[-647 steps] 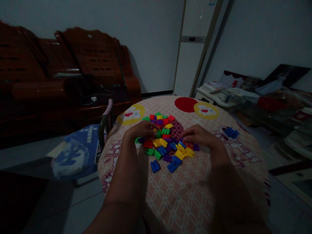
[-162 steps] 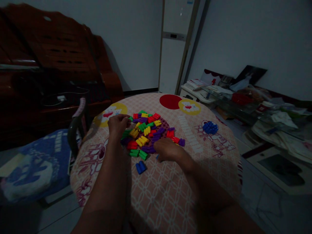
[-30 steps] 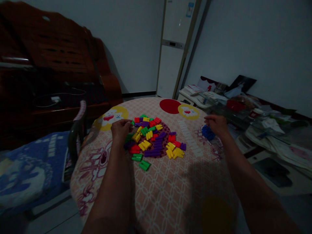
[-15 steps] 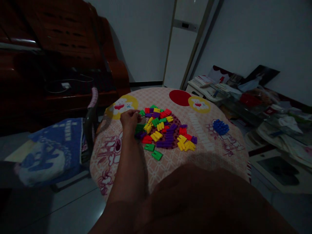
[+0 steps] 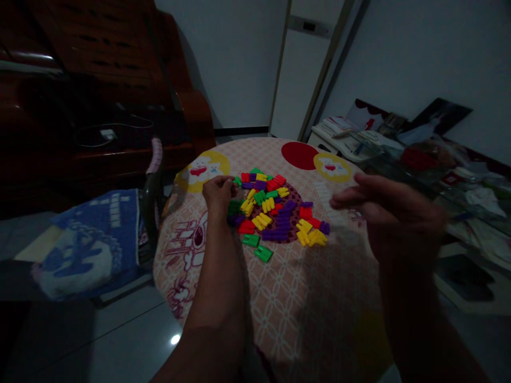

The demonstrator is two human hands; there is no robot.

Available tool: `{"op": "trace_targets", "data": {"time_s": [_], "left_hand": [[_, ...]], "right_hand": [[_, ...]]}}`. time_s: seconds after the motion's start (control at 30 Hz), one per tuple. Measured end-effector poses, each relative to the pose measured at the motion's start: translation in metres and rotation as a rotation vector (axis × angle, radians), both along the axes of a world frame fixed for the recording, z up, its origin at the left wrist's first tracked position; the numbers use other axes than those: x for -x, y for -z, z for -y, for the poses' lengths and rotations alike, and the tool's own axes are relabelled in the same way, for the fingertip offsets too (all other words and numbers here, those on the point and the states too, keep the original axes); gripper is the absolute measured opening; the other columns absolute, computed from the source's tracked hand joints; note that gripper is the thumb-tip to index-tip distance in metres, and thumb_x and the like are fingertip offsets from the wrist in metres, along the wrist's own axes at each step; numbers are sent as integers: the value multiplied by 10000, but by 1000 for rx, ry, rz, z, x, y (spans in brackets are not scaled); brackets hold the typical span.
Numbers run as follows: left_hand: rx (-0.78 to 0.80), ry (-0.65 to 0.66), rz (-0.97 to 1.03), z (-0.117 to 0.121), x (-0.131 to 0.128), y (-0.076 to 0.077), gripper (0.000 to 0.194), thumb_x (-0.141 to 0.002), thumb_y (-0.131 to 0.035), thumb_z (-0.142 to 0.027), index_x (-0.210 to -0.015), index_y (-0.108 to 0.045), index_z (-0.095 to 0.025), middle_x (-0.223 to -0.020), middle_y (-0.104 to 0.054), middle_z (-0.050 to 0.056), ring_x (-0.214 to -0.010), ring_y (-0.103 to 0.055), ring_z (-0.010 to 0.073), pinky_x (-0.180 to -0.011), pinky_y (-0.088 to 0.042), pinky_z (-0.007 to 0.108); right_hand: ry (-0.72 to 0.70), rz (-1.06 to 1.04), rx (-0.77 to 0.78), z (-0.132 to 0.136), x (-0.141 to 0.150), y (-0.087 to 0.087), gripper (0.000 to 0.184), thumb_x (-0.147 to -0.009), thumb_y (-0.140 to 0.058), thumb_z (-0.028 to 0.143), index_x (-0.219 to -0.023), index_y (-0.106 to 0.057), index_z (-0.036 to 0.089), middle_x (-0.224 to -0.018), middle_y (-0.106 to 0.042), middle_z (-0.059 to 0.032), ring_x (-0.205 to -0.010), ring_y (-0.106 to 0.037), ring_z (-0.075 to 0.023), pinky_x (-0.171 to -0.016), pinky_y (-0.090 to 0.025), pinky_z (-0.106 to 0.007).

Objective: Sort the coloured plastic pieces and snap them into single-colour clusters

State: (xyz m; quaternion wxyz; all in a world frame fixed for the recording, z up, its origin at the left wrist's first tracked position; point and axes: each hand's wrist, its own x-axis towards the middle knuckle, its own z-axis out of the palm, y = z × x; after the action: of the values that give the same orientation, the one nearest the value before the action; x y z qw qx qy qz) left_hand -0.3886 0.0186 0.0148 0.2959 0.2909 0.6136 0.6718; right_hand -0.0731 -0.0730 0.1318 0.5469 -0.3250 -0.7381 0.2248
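So, L hand (image 5: 217, 192) is bent w/ fingertips by a small green plastic block (image 5: 238, 181); can't tell if it's got it. R hand (image 5: 395, 213) is up high, fingers a bit bent; can't tell if it holds anything. Purple plastic blocks (image 5: 275, 234) & yellow plastic blocks (image 5: 313, 238) lie on pink patterned cloth (image 5: 275, 298). Prob. light, hard, slippy; pinch the sides. Round L edge's near, more room bodyward.

Clear passage: the round table's (image 5: 279, 308) bare cloth between both forearms, up to the two green toy blocks, and along its far edge. Obstructions: central multicoloured toy blocks (image 5: 262, 221); left hand (image 5: 219, 192) at their left; right hand (image 5: 383, 205) above the right side.
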Motion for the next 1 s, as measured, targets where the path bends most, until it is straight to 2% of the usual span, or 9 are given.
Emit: {"op": "trace_targets", "data": {"time_s": [0.07, 0.17, 0.27, 0.33, 0.4, 0.57, 0.67, 0.8, 1.0], "left_hand": [[5, -7, 7, 1, 0, -1, 247, -716, -567, -207, -875, -725, -104, -650, -675, 15, -510, -610, 112, -538, -543, 222], [21, -12, 4, 1, 1, -1, 262, -713, -568, -205, -892, -731, -103, -655, -674, 14, -510, -605, 110, -534, -536, 218], [28, -19, -30, 1, 2, 1, 270, -720, -568, -214, -903, -734, -105, -663, -678, 16, -520, -609, 114, -546, -537, 224], [27, -22, -48, 1, 4, 2, 264, -723, -567, -218, -895, -733, -106, -661, -677, 16, -520, -610, 118, -546, -536, 230], [31, -21, -63, 1, 4, 1, 258, -725, -571, -219, -892, -732, -108, -657, -672, 14, -521, -612, 121, -544, -534, 233], [47, -7, -124, 1, 1, -1, 260, -735, -567, -227, -903, -732, -116, -661, -674, 12, -526, -618, 120, -554, -533, 231], [77, 22, -186, -2, -4, -1, 267, -742, -559, -239, -905, -735, -123, -681, -698, 23, -552, -642, 134, -569, -537, 237], [121, 57, -385, -4, -16, -4, 271, -759, -560, -256, -919, -751, -147, -697, -726, 26, -610, -676, 157, -623, -543, 250], [249, 47, -859, -11, -32, -20, 273, -777, -574, -202, -954, -782, -185, -900, -785, 64, -876, -721, 216, -845, -527, 304]], "right_hand": [[200, -27, 79, -34, -11, 31, 415, -889, -649, 424, -1256, -683, 234, -1090, -751, -79, -1012, -706, -230, -964, -557, -477], [429, -22, 290, -75, -24, 94, 521, -854, -633, 511, -1232, -695, 157, -1145, -737, -139, -1092, -678, -284, -1006, -514, -528], [390, -31, 435, -89, -17, 146, 581, -857, -596, 535, -1282, -669, 145, -1259, -695, -157, -1182, -641, -293, -1056, -481, -505], [300, -5, 419, -87, 3, 162, 545, -888, -565, 510, -1310, -653, 177, -1364, -642, -129, -1280, -580, -271, -1126, -422, -470], [222, -7, 415, -83, 30, 164, 506, -912, -532, 488, -1316, -649, 206, -1352, -654, -102, -1267, -588, -253, -1122, -428, -452], [61, -119, 450, -94, 75, 145, 430, -903, -531, 432, -1243, -691, 223, -1298, -687, -72, -1205, -625, -238, -1074, -473, -418], [96, -257, 439, -121, 66, 139, 397, -857, -570, 432, -1147, -726, 210, -1179, -736, -71, -1103, -671, -238, -983, -528, -393], [215, -413, 503, -156, 32, 146, 342, -749, -646, 445, -926, -738, 168, -883, -766, -76, -833, -711, -215, -821, -568, -369], [164, -538, 649, -169, 13, 153, 265, -676, -706, 383, -820, -704, 160, -650, -718, -31, -584, -664, -149, -623, -549, -278]]}}
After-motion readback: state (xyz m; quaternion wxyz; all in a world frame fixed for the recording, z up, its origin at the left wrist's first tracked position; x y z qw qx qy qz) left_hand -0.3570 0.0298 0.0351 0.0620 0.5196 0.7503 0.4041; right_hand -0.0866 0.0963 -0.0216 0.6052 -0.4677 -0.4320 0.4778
